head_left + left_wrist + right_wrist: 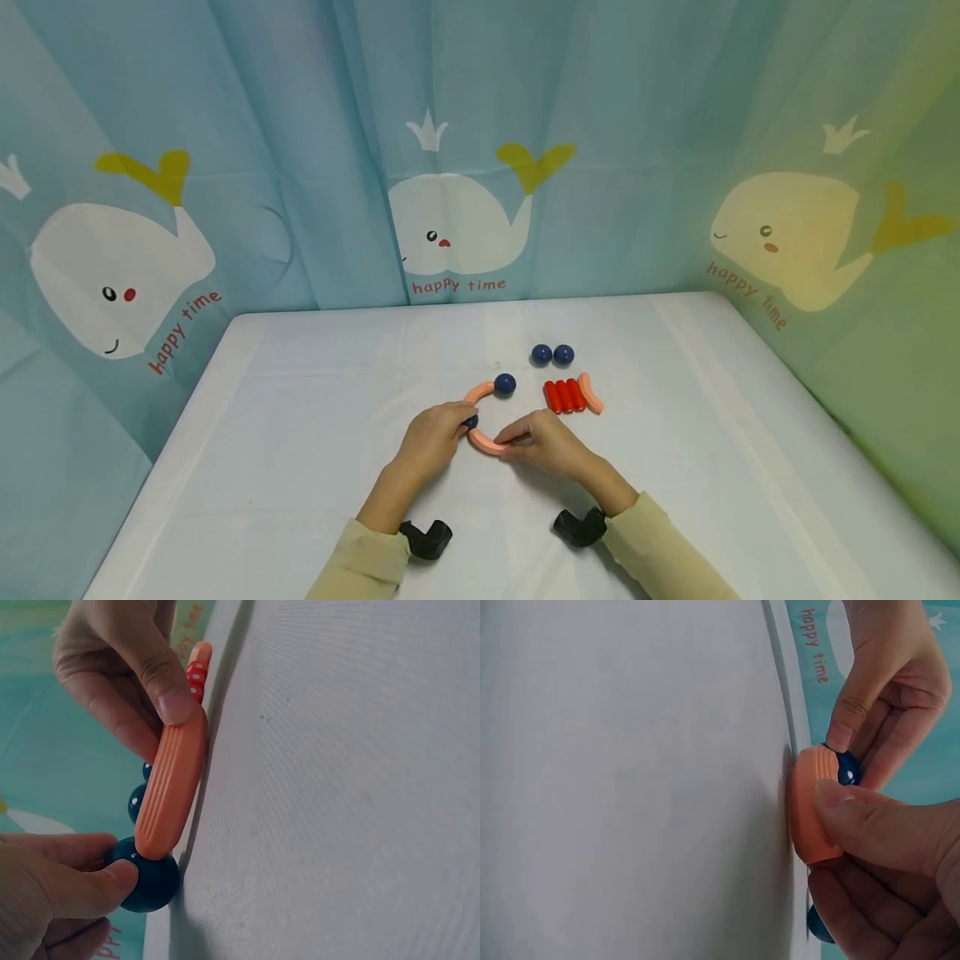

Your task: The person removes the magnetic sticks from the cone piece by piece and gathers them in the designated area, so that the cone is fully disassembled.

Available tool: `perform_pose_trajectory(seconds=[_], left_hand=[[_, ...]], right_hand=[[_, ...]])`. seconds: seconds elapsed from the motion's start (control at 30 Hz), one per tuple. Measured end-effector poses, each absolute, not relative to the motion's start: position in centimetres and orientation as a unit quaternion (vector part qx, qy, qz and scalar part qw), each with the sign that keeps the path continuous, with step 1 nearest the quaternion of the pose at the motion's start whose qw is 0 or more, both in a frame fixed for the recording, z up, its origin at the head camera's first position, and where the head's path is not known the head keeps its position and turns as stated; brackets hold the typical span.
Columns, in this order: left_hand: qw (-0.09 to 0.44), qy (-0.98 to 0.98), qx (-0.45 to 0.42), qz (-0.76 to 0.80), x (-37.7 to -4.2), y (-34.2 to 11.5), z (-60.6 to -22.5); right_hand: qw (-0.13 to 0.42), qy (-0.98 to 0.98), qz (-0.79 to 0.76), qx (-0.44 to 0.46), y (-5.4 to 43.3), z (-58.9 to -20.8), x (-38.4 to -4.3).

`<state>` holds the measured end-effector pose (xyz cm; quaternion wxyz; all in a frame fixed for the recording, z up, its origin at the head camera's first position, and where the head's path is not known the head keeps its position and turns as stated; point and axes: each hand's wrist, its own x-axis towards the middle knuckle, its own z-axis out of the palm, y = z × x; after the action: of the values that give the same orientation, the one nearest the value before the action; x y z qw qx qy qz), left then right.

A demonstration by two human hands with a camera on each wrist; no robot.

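Note:
My left hand (432, 437) pinches a dark blue ball (154, 886) between thumb and fingers at the table. My right hand (551, 443) pinches one end of a curved orange rod (486, 443), grooved along its side. The rod's other end meets the ball in my left hand, as the left wrist view shows. From that ball a second curved orange rod (478, 392) leads away to another blue ball (505, 384), so the pieces form an open arc. My left fingers partly hide the middle ball in the head view.
Right of the arc lie several short red rods (565, 396) side by side, with a loose curved orange rod (591, 393) beside them. Behind them are two blue balls (552, 356). A white-covered table (300, 375) meets a blue whale-print curtain (315, 167).

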<state>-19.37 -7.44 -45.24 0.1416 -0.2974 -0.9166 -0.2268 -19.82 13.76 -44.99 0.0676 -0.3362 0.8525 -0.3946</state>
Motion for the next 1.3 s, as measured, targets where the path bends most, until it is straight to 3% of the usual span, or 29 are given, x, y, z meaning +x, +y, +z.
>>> perform_pose_trajectory(seconds=[0.43,0.83,1.07,1.3], left_hand=[[0.123,-0.915,-0.287,-0.256,-19.4,-7.5,-45.0],[0.084,-0.931,-0.253,-0.25,-19.3,-7.3,-44.9],[0.083,-0.932,-0.257,-0.244,-19.2,-7.3,-44.8],[0.082,-0.932,-0.256,-0.242,-19.2,-7.3,-44.8]], right_hand=[[0.07,0.858,-0.383,-0.335,15.3,-44.2,-20.1],[0.02,0.878,-0.381,-0.289,17.7,-43.4,-21.1],[-0.037,0.879,-0.389,-0.274,19.1,-43.3,-21.5],[-0.027,0.906,-0.367,-0.208,20.2,-43.4,-22.1]])
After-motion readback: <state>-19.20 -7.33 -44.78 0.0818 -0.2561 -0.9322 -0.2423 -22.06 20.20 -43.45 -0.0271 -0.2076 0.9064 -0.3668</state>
